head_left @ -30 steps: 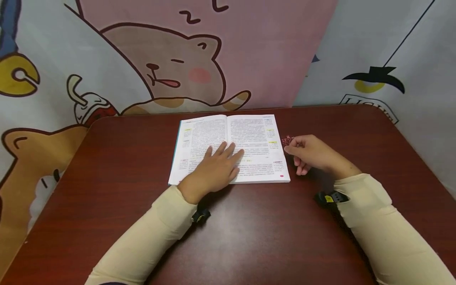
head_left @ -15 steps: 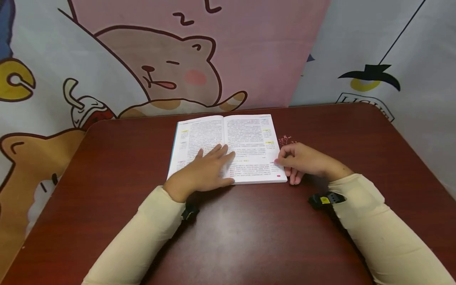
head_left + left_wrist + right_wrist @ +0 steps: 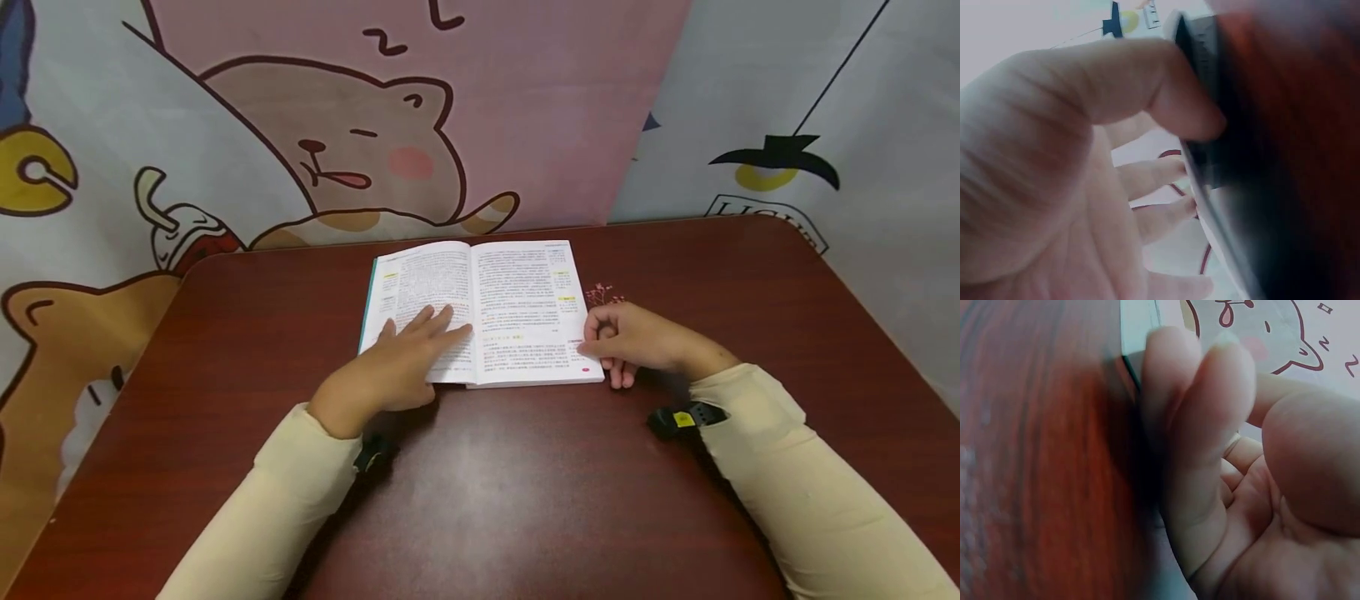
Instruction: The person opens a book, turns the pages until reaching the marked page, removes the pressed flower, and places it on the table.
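An open book [image 3: 517,287] with printed pages and a teal cover edge lies on the table. Across the lower part of its left page reaches my left hand [image 3: 386,367], fingers spread. The left wrist view shows its bent thumb [image 3: 1185,106] by the book's near edge [image 3: 1207,200]. My right hand [image 3: 637,337] is at the right page's lower outer edge, with thumb and index finger pinching the margin. Other fingers [image 3: 1200,431] are curled near the tabletop in the right wrist view and hide the pinch. Just behind this hand lies a small pink flower sprig [image 3: 602,294].
The reddish-brown wooden table [image 3: 510,500] extends on all sides of the book. A cartoon-printed backdrop [image 3: 555,125] stands along its far edge. Both wrists wear dark straps with small devices, such as the right camera strap [image 3: 678,419].
My left hand has slid left and toward me, from the book's centre onto the left page. My right hand has moved from beside the sprig to the right page's edge.
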